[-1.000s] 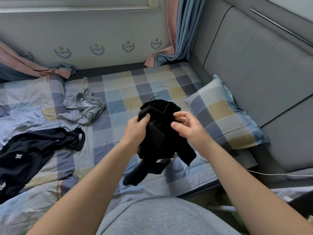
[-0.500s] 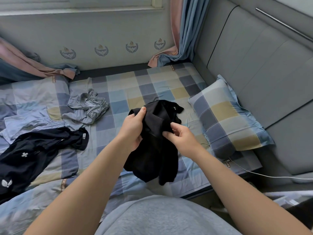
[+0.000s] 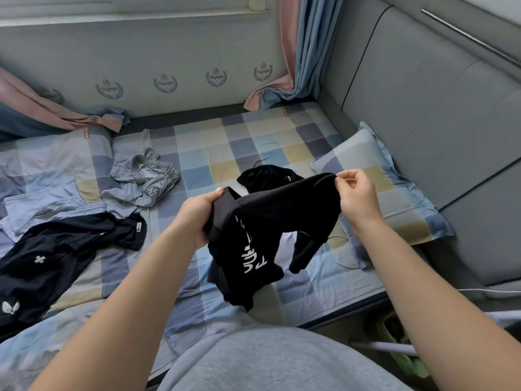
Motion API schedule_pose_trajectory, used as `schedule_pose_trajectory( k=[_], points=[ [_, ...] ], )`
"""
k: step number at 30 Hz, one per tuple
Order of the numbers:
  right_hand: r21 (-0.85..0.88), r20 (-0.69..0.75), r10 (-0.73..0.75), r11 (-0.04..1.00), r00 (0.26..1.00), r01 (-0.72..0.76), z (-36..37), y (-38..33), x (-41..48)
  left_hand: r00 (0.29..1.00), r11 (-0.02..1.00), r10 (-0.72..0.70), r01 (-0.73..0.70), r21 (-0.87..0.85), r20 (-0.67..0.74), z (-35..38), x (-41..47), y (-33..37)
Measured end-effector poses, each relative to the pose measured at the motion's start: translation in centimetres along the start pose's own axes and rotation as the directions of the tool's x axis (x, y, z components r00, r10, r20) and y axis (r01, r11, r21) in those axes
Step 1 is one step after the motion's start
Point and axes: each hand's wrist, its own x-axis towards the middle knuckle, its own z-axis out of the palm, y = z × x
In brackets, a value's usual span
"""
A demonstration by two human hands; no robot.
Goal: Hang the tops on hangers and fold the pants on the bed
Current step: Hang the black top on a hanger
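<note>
Hands hold a black garment (image 3: 270,218) up over the near middle of the checked bed (image 3: 225,142), clear of the sheet. The left hand (image 3: 197,215) grips one end in a closed fist, fingers wrapped round bunched cloth and thumb on top. The right hand (image 3: 356,198) pinches the other end between thumb and forefinger, its other fingers loosely curled. The top edge runs stretched between the two hands, and the rest hangs in folds, showing white lettering (image 3: 253,258) too creased to read. Whether it is a top or pants cannot be told.

Just beyond it, a small black piece (image 3: 267,176) lies on the sheet. Left of the middle sits a crumpled grey garment (image 3: 143,179), with a pale blue garment (image 3: 42,204) further left and a dark navy garment (image 3: 56,249) with white marks at the near left. A checked pillow (image 3: 394,193) lies on the right against the grey padded headboard (image 3: 423,108), and a white cable (image 3: 338,259) crosses the sheet beside it.
</note>
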Motion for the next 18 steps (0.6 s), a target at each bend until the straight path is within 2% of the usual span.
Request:
schedule_pose_trajectory(
  k=[2, 4, 6, 8, 11, 13, 16, 18],
  points=[
    [-0.090, 0.108, -0.075, 0.992, 0.991, 0.085, 0.4, -0.6, -1.5, 0.998, 1.000, -0.024, 0.025, -0.016, 0.053, 0.6, -0.5, 0.1],
    [-0.132, 0.294, -0.174, 0.966, 0.940, 0.220, 1.2, -1.1, -3.3, 0.990, 0.998, -0.056, 0.059, -0.020, 0.130, 1.2, -0.9, 0.1],
    [-0.128, 0.542, -0.210, 0.937, 0.814, 0.326, 2.7, -1.3, -5.5, 0.977, 0.997, -0.071, 0.067, 0.029, 0.200, 1.8, -1.3, 0.0],
    [-0.133, 0.675, -0.184, 0.922, 0.715, 0.363, 4.7, -0.8, -7.1, 0.964, 0.991, -0.094, 0.066, 0.119, 0.250, 2.3, -1.7, -0.2],
    [-0.103, 0.687, -0.142, 0.951, 0.712, 0.290, 6.6, -0.1, -7.5, 0.954, 0.979, -0.126, 0.076, 0.187, 0.273, 2.4, -2.4, 0.2],
    [-0.081, 0.642, -0.173, 0.954, 0.747, 0.290, 6.6, 0.3, -6.8, 0.964, 0.986, -0.097, 0.059, 0.157, 0.249, 1.9, -2.4, 0.5],
    [0.012, 0.564, -0.145, 0.986, 0.813, 0.167, 5.8, 0.0, -5.9, 0.979, 0.996, 0.018, -0.035, 0.080, 0.202, 0.9, -2.2, 1.0],
    [0.036, 0.469, -0.115, 0.993, 0.876, 0.111, 5.1, -0.6, -4.9, 0.978, 0.998, 0.043, -0.052, 0.041, 0.204, 0.5, -2.4, 1.1]
  ],
)
